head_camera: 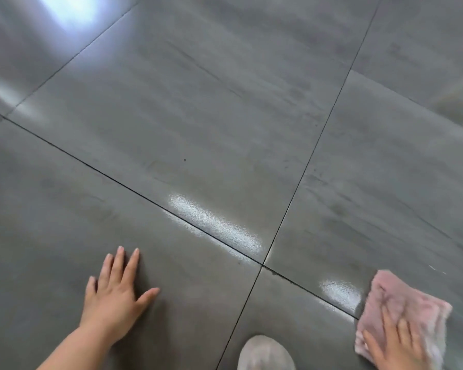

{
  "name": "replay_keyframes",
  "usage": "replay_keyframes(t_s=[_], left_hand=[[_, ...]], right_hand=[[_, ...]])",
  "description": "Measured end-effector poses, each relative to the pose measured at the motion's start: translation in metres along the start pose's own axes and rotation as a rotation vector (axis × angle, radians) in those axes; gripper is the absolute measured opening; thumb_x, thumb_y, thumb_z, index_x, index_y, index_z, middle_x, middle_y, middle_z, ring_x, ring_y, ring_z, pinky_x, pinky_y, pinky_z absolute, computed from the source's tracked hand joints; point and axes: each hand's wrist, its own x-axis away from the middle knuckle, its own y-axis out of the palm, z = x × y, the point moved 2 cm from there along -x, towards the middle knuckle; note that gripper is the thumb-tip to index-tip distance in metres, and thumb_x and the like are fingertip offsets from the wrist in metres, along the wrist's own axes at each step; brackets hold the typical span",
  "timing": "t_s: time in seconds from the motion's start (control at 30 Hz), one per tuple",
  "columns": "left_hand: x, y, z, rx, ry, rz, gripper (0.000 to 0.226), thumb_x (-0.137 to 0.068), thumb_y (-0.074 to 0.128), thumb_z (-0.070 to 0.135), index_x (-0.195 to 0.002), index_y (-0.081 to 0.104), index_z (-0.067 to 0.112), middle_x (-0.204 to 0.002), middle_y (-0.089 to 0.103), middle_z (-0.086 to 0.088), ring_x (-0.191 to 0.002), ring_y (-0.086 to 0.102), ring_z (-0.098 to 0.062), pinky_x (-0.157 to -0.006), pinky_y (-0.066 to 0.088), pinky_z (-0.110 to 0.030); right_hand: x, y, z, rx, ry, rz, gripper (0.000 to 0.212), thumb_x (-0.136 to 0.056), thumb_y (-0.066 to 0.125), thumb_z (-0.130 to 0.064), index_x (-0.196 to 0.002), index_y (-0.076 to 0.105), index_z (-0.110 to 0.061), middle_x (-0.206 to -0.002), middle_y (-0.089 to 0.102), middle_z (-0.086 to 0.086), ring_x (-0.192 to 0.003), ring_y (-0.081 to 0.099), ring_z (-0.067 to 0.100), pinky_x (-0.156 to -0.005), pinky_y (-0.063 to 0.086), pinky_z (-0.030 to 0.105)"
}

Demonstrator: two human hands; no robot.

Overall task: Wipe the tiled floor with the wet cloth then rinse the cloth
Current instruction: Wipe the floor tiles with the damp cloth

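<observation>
The grey tiled floor fills the view, glossy, with dark grout lines crossing near the lower middle. A pink cloth lies flat on the floor at the lower right. My right hand presses on it with straight, spread fingers, partly cut off by the frame's bottom edge. My left hand rests flat on a tile at the lower left, fingers spread, holding nothing. The right hand and cloth are blurred.
A light-coloured shoe tip shows at the bottom middle between my hands. Wet, shiny streaks lie along the grout line near the tile crossing and beside the cloth. Bright light reflects at the top left.
</observation>
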Motion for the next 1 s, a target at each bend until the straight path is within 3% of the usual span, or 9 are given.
replay_keyframes(t_s=[0.17, 0.23, 0.33, 0.47, 0.6, 0.7, 0.8, 0.93, 1.0], left_hand=[[0.003, -0.003, 0.001, -0.055, -0.032, -0.073, 0.091, -0.083, 0.041, 0.059, -0.141, -0.018, 0.022, -0.153, -0.021, -0.003, -0.142, -0.016, -0.020, -0.116, 0.007, -0.039], [0.003, -0.004, 0.003, -0.044, -0.032, -0.083, 0.090, -0.083, 0.041, 0.058, -0.141, -0.017, 0.022, -0.153, -0.020, -0.003, -0.142, -0.015, -0.020, -0.116, 0.009, -0.038], [0.002, -0.008, 0.008, -0.054, -0.040, -0.086, 0.085, -0.085, 0.039, 0.058, -0.142, -0.014, 0.023, -0.154, -0.018, -0.002, -0.143, -0.012, -0.019, -0.116, 0.009, -0.037], [0.002, -0.015, 0.017, -0.039, -0.070, -0.021, 0.072, -0.088, 0.034, 0.055, -0.144, 0.000, 0.023, -0.155, -0.006, -0.004, -0.144, -0.004, -0.020, -0.115, 0.008, -0.037], [-0.002, -0.009, 0.051, -0.145, 0.300, 0.105, 0.068, -0.074, 0.031, 0.053, -0.130, 0.046, 0.017, -0.141, 0.041, -0.015, -0.133, 0.026, -0.024, -0.102, 0.021, -0.038], [-0.007, 0.005, 0.097, -0.038, 0.338, -0.021, 0.078, -0.078, 0.026, 0.063, -0.144, 0.007, 0.026, -0.155, 0.002, -0.001, -0.143, 0.000, -0.017, -0.115, 0.005, -0.037], [-0.015, 0.013, 0.135, -0.110, 0.356, -0.042, 0.074, -0.087, 0.034, 0.055, -0.141, -0.011, 0.032, -0.154, -0.017, 0.001, -0.142, -0.017, -0.020, -0.116, -0.002, -0.042], [-0.019, 0.016, 0.151, -0.237, 0.274, -0.100, 0.083, -0.083, 0.033, 0.063, -0.139, -0.020, 0.033, -0.151, -0.026, -0.003, -0.139, -0.023, -0.029, -0.114, -0.001, -0.050], [-0.018, 0.016, 0.152, -0.264, 0.263, -0.105, 0.086, -0.081, 0.034, 0.065, -0.139, -0.021, 0.033, -0.151, -0.026, -0.003, -0.139, -0.023, -0.030, -0.114, 0.000, -0.050]], right_hand=[[-0.038, -0.023, -0.042, -0.369, 0.627, 0.081, 0.069, -0.091, 0.022, -0.054, -0.148, 0.009, -0.017, -0.152, 0.015, 0.022, -0.138, 0.011, 0.038, -0.114, 0.009, 0.048], [-0.072, -0.036, -0.071, -0.417, 0.653, 0.077, 0.060, -0.096, 0.026, -0.043, -0.148, 0.006, -0.021, -0.154, 0.009, 0.018, -0.141, 0.003, 0.035, -0.115, 0.005, 0.049], [-0.111, -0.061, -0.135, -0.347, 0.365, 0.031, 0.062, -0.097, 0.025, -0.041, -0.148, -0.003, -0.021, -0.156, -0.003, 0.015, -0.142, -0.012, 0.037, -0.113, -0.007, 0.051], [-0.104, -0.073, -0.225, -0.045, -0.344, -0.082, 0.065, -0.094, 0.032, -0.045, -0.147, -0.001, -0.028, -0.157, -0.011, 0.009, -0.141, -0.020, 0.034, -0.111, -0.017, 0.050], [-0.100, -0.066, -0.212, 0.227, -0.739, -0.165, 0.064, -0.092, 0.032, -0.052, -0.147, 0.004, -0.032, -0.155, -0.021, -0.002, -0.140, -0.026, 0.020, -0.109, -0.023, 0.044], [-0.108, -0.052, -0.145, 0.153, -0.581, 0.009, 0.073, -0.080, 0.018, -0.061, -0.146, 0.015, -0.031, -0.152, -0.010, -0.002, -0.139, -0.022, 0.022, -0.104, -0.032, 0.033], [-0.083, -0.026, -0.066, 0.082, -0.188, 0.166, 0.073, -0.073, 0.030, -0.058, -0.142, 0.022, -0.035, -0.147, 0.036, 0.007, -0.144, -0.005, 0.024, -0.111, -0.007, 0.034], [0.000, 0.024, 0.020, -0.006, 0.036, 0.237, 0.062, -0.092, 0.006, -0.057, -0.147, -0.004, -0.028, -0.156, -0.016, -0.005, -0.143, -0.015, 0.016, -0.113, -0.006, 0.032], [0.025, 0.033, 0.035, -0.028, 0.172, 0.263, 0.064, -0.093, 0.008, -0.056, -0.148, 0.005, -0.024, -0.158, -0.007, 0.000, -0.144, -0.006, 0.021, -0.114, -0.005, 0.032]])
